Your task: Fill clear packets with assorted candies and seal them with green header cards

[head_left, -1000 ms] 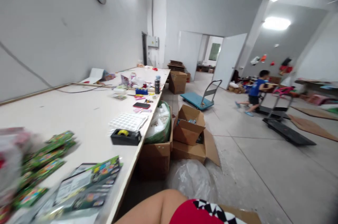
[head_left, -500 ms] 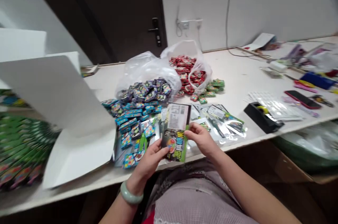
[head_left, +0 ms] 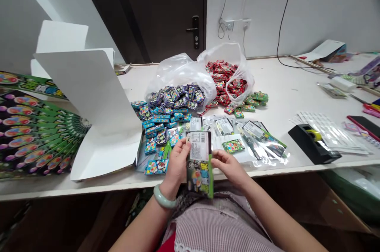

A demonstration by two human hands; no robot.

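Note:
Both hands hold an upright printed card packet [head_left: 199, 163] over the table's front edge. My left hand [head_left: 177, 161], with a pale green bangle on its wrist, grips the packet's left side. My right hand [head_left: 227, 163] pinches its right side. Just beyond lie several clear-sleeved packets [head_left: 252, 138] and a heap of small blue packs [head_left: 166, 115] spilling from a clear bag. A second bag holds red packs [head_left: 225, 81], with a few green packs [head_left: 252, 101] beside it.
A white open carton [head_left: 95, 109] stands at the left beside a fan of green printed cards [head_left: 35, 133]. A black tape dispenser [head_left: 313, 147], sticker sheets [head_left: 332, 131] and a phone [head_left: 366, 125] lie at the right. The dark door [head_left: 166, 10] is behind the table [head_left: 285, 85].
My view swung from the room at the right back down to the table. Since half a second ago the packet has turned more upright and come closer to my lap, both hands still on it.

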